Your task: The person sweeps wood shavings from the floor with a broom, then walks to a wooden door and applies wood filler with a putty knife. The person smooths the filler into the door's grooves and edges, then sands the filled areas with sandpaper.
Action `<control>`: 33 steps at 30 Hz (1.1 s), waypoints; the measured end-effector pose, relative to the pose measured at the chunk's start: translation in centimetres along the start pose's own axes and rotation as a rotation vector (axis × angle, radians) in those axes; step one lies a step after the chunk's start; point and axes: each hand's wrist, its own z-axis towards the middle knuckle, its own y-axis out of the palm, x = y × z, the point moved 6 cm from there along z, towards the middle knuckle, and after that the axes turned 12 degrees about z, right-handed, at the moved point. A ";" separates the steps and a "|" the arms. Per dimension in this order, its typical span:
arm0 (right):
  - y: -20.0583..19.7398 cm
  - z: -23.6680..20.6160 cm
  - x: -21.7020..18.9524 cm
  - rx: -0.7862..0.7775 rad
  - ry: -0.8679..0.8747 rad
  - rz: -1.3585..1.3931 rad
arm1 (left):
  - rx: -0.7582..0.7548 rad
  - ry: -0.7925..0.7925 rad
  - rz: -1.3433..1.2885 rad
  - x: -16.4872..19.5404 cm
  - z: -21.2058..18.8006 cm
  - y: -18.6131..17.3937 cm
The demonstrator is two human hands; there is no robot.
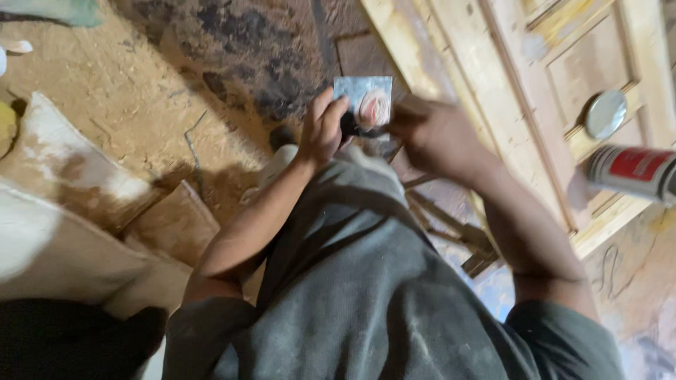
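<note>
Seen from above, a person in a dusty grey shirt holds a small square packet (363,98), shiny blue-grey with a pinkish round patch, at upper centre of the frame. The left hand (322,130) pinches its lower left edge with closed fingers; the right hand (431,135) grips something dark just beside it, blurred. This looks like opening or preparing the packet, which calls for a steady two-handed pull. At right lies a pale panelled wooden door (563,91) bearing a round metal lid (606,113) and a red-and-white can (634,172). Sawdust covers the floor (105,84).

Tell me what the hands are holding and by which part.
Both hands hold a small square silvery packet: the left hand pinches its lower left edge, the right hand its lower right. Motion blur hides the finer grip.
</note>
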 end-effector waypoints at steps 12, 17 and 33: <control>-0.5 8.8 -1.2 -0.029 -0.051 -0.165 | 0.050 0.112 -0.068 1.5 2.4 -7.6; -1.3 13.2 0.4 -0.156 0.037 -0.005 | 0.255 0.401 0.245 5.8 3.9 -10.0; -9.2 24.8 15.8 0.030 0.066 0.032 | 0.022 -0.050 -0.135 8.5 25.3 -11.9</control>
